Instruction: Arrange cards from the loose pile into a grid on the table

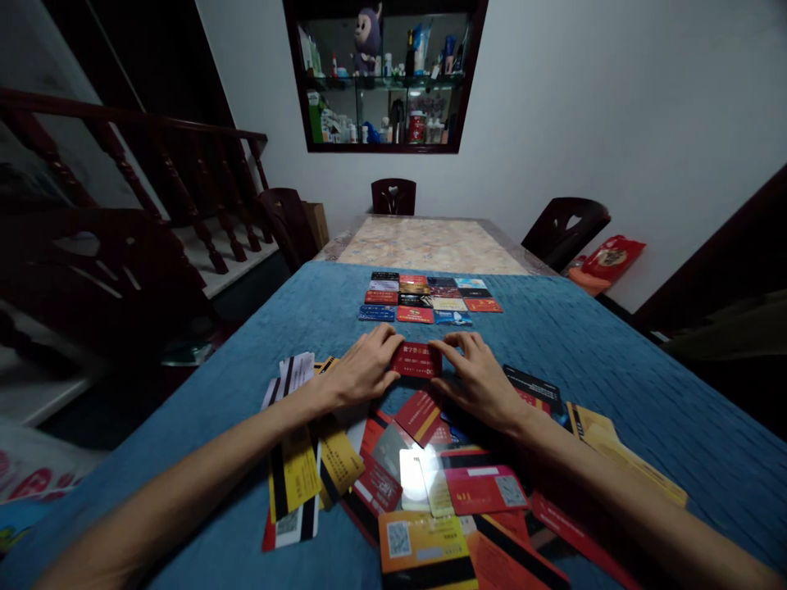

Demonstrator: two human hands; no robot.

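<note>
Two hands hold one red card (pixel 416 360) on the blue desk (pixel 615 352). Left hand (pixel 360 369) and right hand (pixel 476 377) fingers pinch its ends. Card rows (pixel 430 297) lie farther away.

bare blue cloth (pixel 344 328) between card grid (pixel 430 299) and loose card pile (pixel 430 483), open cloth at both sides

Red card (pixel 416 360) between both hands
</note>
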